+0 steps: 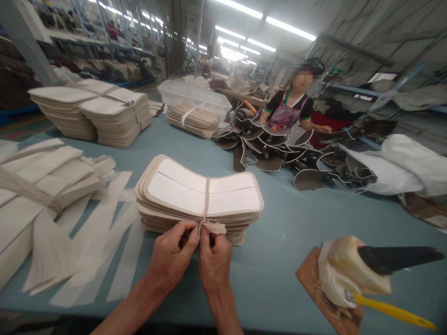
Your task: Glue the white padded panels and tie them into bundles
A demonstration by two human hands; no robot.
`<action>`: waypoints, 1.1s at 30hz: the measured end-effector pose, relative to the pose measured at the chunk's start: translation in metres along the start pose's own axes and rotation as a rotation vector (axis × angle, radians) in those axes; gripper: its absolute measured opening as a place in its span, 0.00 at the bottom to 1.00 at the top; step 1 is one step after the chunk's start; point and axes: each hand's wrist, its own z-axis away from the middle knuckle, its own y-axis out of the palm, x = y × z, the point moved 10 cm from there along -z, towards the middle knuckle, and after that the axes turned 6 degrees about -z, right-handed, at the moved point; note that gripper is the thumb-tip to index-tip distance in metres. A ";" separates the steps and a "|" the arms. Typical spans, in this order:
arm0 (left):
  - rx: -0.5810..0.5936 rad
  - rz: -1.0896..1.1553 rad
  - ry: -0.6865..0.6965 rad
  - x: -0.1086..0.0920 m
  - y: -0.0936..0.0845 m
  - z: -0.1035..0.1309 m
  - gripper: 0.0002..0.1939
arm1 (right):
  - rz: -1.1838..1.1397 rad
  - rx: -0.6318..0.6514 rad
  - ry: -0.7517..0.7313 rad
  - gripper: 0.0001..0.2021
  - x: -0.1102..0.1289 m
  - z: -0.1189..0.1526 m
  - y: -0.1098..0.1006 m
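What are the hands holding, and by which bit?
The left hand and right hand pinch the tie where it gathers, on the stack's near side.

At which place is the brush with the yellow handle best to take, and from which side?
Likely the middle of the yellow handle, from above and the right: it sticks out freely beyond the brown board, while its other end meets the whitish container.
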 end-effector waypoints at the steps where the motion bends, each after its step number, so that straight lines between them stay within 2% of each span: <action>1: 0.018 0.043 -0.054 0.004 0.003 0.001 0.07 | -0.017 0.008 0.018 0.23 -0.003 0.001 0.000; 5: 0.048 0.159 -0.175 0.013 0.013 0.003 0.07 | -0.039 0.052 0.008 0.22 -0.007 0.002 0.003; 10: 0.072 0.195 -0.210 0.014 0.019 0.000 0.07 | 0.009 0.068 -0.082 0.18 0.001 0.005 -0.002; 13: 0.056 0.157 -0.180 0.009 0.018 -0.002 0.06 | 0.127 -0.016 -0.156 0.14 0.018 0.010 -0.029; 16: 0.015 0.064 -0.077 -0.001 0.012 -0.003 0.06 | 0.190 -0.201 -0.290 0.11 0.053 0.019 -0.068; 18: -0.013 0.001 -0.001 -0.007 0.008 -0.004 0.07 | 0.162 -0.239 -0.372 0.09 0.074 0.022 -0.077; 21: -0.011 -0.032 0.081 -0.014 0.006 -0.004 0.07 | 0.131 -0.073 -0.348 0.10 0.081 0.011 -0.055; 24: -0.019 -0.021 0.113 -0.016 0.004 -0.004 0.08 | 0.107 0.067 -0.198 0.10 0.058 -0.002 -0.027; 26: -0.027 -0.007 0.122 -0.015 0.003 -0.004 0.08 | 0.064 0.094 -0.136 0.10 0.044 -0.006 -0.018; 29: -0.024 0.036 0.106 -0.011 0.005 -0.002 0.08 | 0.029 0.122 -0.127 0.10 0.036 -0.007 -0.013; 33: -0.002 0.146 -0.074 0.003 0.010 -0.001 0.07 | 0.052 0.111 -0.150 0.09 0.036 -0.007 -0.012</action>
